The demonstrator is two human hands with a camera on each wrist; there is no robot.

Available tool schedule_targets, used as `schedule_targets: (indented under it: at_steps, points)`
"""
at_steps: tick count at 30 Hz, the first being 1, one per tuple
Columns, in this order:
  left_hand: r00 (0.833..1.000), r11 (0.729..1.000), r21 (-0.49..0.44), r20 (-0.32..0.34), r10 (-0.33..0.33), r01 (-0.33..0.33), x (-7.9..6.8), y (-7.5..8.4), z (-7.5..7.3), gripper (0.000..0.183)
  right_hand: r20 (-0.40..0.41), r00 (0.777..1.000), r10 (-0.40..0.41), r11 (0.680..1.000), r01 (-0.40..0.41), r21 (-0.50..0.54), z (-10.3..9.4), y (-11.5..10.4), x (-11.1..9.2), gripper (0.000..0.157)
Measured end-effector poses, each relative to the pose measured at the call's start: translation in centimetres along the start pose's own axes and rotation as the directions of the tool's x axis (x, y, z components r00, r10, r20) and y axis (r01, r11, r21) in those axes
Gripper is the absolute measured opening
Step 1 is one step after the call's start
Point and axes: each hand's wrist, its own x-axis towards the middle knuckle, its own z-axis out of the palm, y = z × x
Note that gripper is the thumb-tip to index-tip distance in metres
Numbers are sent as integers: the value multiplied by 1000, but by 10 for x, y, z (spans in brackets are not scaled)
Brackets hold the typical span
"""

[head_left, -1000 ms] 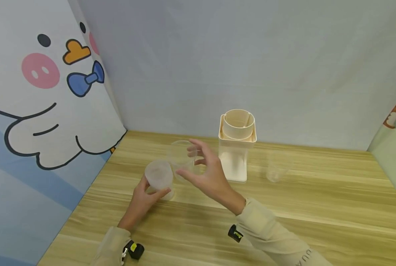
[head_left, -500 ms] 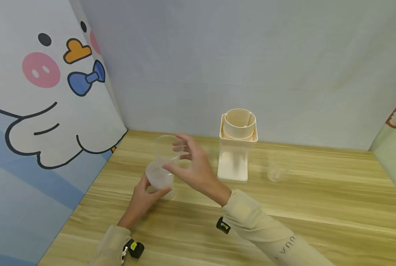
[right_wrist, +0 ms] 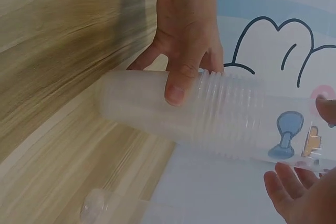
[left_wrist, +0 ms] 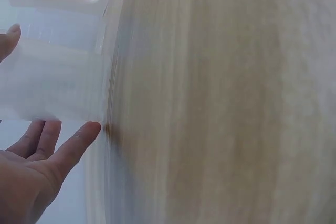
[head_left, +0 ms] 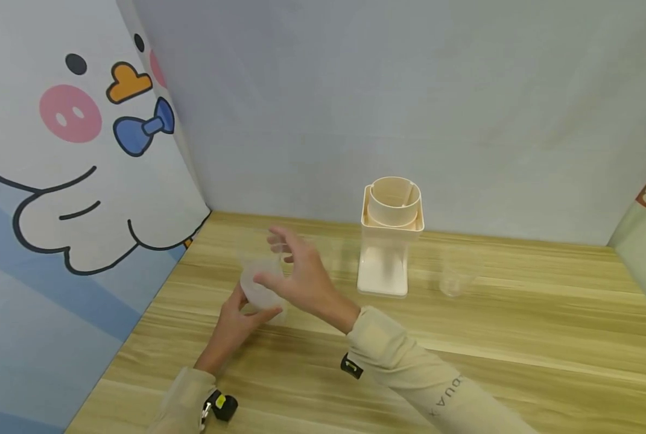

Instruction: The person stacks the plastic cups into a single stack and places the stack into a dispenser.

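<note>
A stack of clear plastic cups (right_wrist: 152, 100) stands on the table, its ribbed rims showing in the right wrist view. My left hand (head_left: 237, 322) grips the stack low down, thumb on one side and fingers on the other; the left wrist view shows this stack (left_wrist: 52, 80) close up between thumb and fingertips. My right hand (head_left: 301, 277) holds a single clear plastic cup (right_wrist: 268, 129) at the mouth of the stack, lined up with it and overlapping the top rims. In the head view that cup is very faint against the table.
Behind the hands stands a cream-coloured holder (head_left: 383, 271) with a round cylinder (head_left: 393, 211) set in its square top. Another clear cup (head_left: 453, 280) is on the wooden table (head_left: 518, 337) right of it. A grey backdrop rises behind, with a cartoon-print panel (head_left: 84, 199) at left.
My right hand has moved left with the single cup, from beside the stack to over it and then down onto its top. The left hand has kept its place on the stack.
</note>
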Motion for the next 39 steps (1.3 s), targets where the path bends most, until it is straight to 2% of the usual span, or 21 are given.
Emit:
schedule_targets:
  at_steps: [10, 15, 17, 21, 24, 28, 32, 39]
  points:
    - [999, 998, 16, -12, 53, -53, 0, -4, 1, 70, 74, 996, 41, 994, -33, -104, 8, 9, -9, 73]
    - [1000, 1000, -2, 1, 23, -23, 0, -3, 0, 70, 79, 994, 73, 994, -66, -91, 11, 10, -13, 72]
    - [1000, 1000, -12, 10, -7, 7, -1, 2, 0, 70, 79, 994, 78, 993, -71, -90, 12, 11, -14, 70]
    - [999, 999, -14, 24, -37, 37, -6, 22, -3, 70, 75, 994, 77, 991, -67, -118, 13, 15, -17, 67]
    - [999, 1000, -2, 25, -22, 22, -10, 34, -4, 70, 67, 995, 76, 988, -66, -137, 14, 17, -19, 65]
    - [1000, 1000, 1, 21, -8, 8, -10, 37, -3, 71, 49, 996, 76, 988, -68, -140, 16, 22, -22, 62]
    - [1000, 1000, -5, 22, -5, 6, -10, 34, -2, 73, 42, 996, 78, 987, -71, -141, 18, 25, -25, 60]
    - [1000, 1000, 6, 8, 4, -4, -2, 2, -1, 78, 23, 997, 77, 985, -73, -155, 19, 29, -30, 58]
